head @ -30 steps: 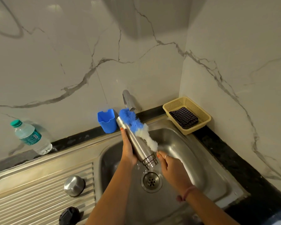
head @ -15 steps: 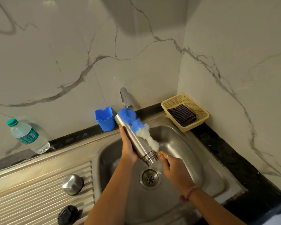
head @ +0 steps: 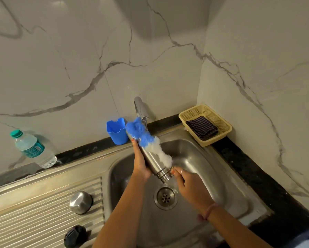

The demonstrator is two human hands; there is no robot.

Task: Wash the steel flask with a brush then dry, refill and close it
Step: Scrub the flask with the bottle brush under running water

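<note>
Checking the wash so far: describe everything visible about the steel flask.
The steel flask is a slim brushed-metal cylinder with a ridged, threaded neck, uncapped. It tilts mouth-down over the sink basin, above the drain. The left hand grips its body; the blue-and-white brush, held by the right hand, lies along its side.

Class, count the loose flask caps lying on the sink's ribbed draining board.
2: a steel cap mid-board, and a black cap nearer the camera, at the bottom edge. None seems hidden.
</note>
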